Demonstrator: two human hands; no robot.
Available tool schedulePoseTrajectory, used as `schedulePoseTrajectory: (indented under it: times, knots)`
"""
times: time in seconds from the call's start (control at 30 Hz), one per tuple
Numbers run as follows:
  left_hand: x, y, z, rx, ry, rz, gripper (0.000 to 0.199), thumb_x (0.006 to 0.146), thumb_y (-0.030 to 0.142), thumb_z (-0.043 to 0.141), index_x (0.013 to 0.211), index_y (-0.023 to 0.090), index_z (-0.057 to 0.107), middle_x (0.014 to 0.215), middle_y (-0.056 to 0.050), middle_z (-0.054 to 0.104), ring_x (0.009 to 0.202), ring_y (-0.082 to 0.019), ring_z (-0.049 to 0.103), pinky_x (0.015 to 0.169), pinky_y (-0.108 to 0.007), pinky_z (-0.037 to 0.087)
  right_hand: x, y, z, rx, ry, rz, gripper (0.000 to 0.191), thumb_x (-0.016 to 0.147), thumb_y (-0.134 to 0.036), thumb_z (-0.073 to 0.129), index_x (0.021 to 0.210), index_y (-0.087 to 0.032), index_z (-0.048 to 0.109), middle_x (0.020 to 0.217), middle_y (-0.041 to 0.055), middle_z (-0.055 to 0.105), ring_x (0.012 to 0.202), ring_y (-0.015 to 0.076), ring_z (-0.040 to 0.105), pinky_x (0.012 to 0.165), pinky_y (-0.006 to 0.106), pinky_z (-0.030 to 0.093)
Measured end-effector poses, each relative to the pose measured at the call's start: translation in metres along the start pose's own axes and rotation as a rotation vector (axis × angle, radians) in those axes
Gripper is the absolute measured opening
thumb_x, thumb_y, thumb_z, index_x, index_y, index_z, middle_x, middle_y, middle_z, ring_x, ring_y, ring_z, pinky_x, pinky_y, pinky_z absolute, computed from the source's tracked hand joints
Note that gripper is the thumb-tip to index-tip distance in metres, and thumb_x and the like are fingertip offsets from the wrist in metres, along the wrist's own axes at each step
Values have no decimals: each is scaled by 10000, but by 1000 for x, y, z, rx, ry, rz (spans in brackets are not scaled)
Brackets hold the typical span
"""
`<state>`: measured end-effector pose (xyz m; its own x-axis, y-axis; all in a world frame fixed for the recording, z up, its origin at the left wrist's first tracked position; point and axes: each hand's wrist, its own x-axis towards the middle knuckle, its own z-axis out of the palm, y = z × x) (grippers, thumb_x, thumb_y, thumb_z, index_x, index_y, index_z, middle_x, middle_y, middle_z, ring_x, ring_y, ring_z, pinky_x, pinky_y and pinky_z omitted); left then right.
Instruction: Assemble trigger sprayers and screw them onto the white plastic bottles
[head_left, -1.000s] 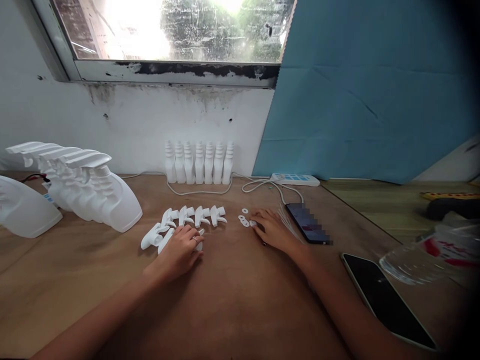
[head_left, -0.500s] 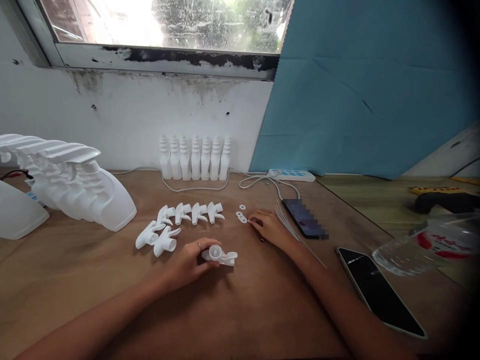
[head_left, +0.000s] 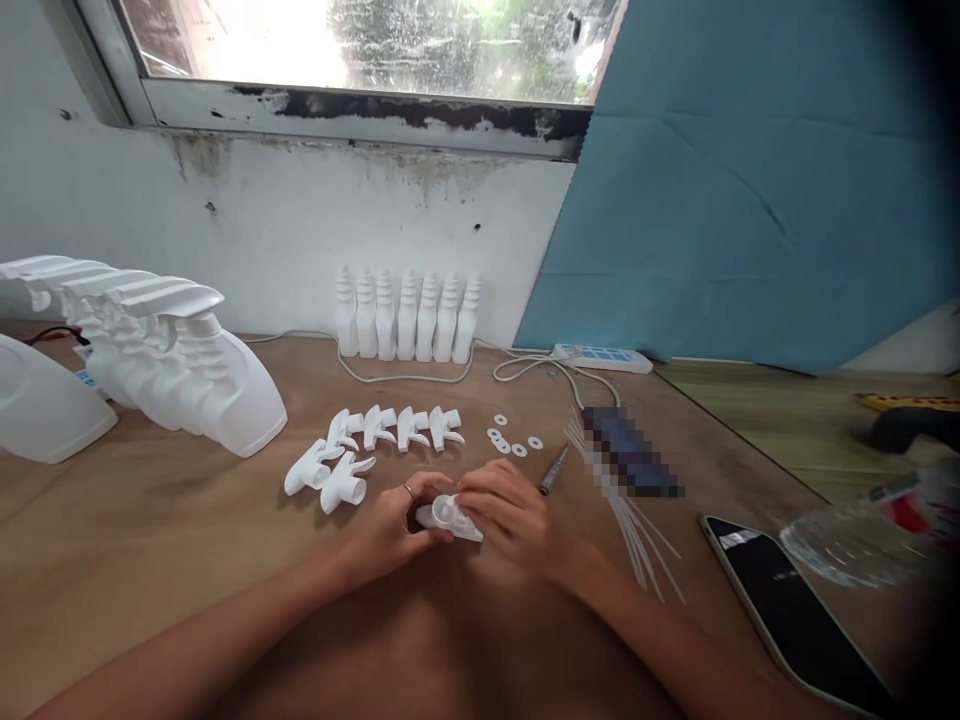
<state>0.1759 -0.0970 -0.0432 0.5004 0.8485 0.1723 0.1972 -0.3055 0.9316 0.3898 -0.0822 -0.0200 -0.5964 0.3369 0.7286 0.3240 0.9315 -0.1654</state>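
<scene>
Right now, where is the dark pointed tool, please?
In the head view, the dark tool lies right of centre, between the right hand and the white tubes.

head view | left hand (head_left: 409, 525): grips white spray head (head_left: 444, 512), round opening up | right hand (head_left: 517, 515): fingers at its opening | bench (head_left: 172, 560): white washers (head_left: 499, 441), pen-like tool (head_left: 554, 470), thin clear tubes (head_left: 637, 540)

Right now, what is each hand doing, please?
Left hand: closed on a white spray head.
Right hand: fingers bent at it; anything pinched, cannot tell.
</scene>
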Motion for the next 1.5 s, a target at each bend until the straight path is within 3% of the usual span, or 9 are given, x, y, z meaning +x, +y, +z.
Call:
schedulePoseTrajectory:
  times: [0.07, 0.3, 0.5, 0.7, 0.9, 1.07, 1.3, 1.43, 1.5]
  knots:
    - [0, 0, 0, 13, -1, 22, 458, 810, 263, 698, 1204, 208, 471, 1009, -17, 678, 933, -179, 623, 830, -282, 468, 1, -4, 5, 14, -58, -52, 173, 927, -96, 497, 1024, -176, 616, 929, 74, 684, 833, 166, 622, 749, 343, 475]
    - [-3, -6, -1, 210, 43, 9, 253, 833, 340, 675, 964, 205, 508, 822, 36, 615, 734, -133, 566, 668, -238, 438, -3, -7, 6, 103, -116, 11, 214, 909, -102, 506, 1096, -179, 575, 1086, 117, 648, 969, 195, 603, 815, 359, 502]
    - [-3, -4, -8, 338, -28, 111, 173, 878, 289, 639, 1034, 222, 604, 1000, 8, 678, 870, -146, 621, 795, -254, 474, -6, -4, 5, 37, -177, 72, 184, 904, -160, 531, 1079, -187, 581, 1099, 117, 620, 994, 218, 576, 845, 390, 491]
    - [-3, -1, -14, 432, -101, 241, 191, 930, 262, 563, 1113, 239, 617, 1108, -25, 680, 969, -161, 637, 834, -267, 499, -9, -4, 7, 130, -304, 209, 257, 949, -199, 477, 1181, -211, 586, 1041, 89, 636, 931, 179, 598, 810, 320, 508]
    - [0, 0, -12, 433, -78, 289, 160, 929, 236, 567, 1068, 224, 646, 1070, -20, 692, 918, -148, 652, 786, -243, 514, -12, -2, 12, 209, -242, 222, 203, 974, -190, 442, 1054, -183, 628, 907, 73, 624, 810, 152, 579, 719, 272, 487]
    - [1, -1, -12, 413, -77, 326, 152, 936, 244, 554, 1043, 225, 660, 1044, -29, 686, 889, -142, 647, 763, -237, 508, -15, -1, 16, 202, -199, 169, 246, 973, -140, 389, 1070, -190, 609, 813, 44, 575, 729, 147, 516, 641, 260, 441]
    - [0, -2, -12, 414, -78, 274, 142, 933, 269, 547, 1019, 214, 647, 984, -23, 664, 769, -111, 599, 636, -208, 456, -15, -2, 16, 235, -207, 215, 252, 981, -147, 370, 1052, -193, 608, 867, 52, 593, 774, 140, 553, 679, 254, 472]
    - [-2, -3, -11, 408, -35, 133, 127, 900, 282, 580, 1004, 213, 602, 923, -4, 648, 743, -116, 584, 638, -217, 448, -13, 1, 6, 207, -290, 176, 252, 972, -192, 435, 1180, -197, 577, 1100, 100, 628, 1024, 178, 593, 878, 335, 495]
    - [-2, -5, -11, 391, 17, 72, 185, 874, 280, 609, 1041, 215, 564, 930, -1, 638, 749, -121, 579, 654, -223, 454, -12, 6, 0, 174, -237, 157, 299, 962, -200, 464, 1251, -203, 540, 1180, 109, 620, 1107, 194, 578, 924, 360, 488]
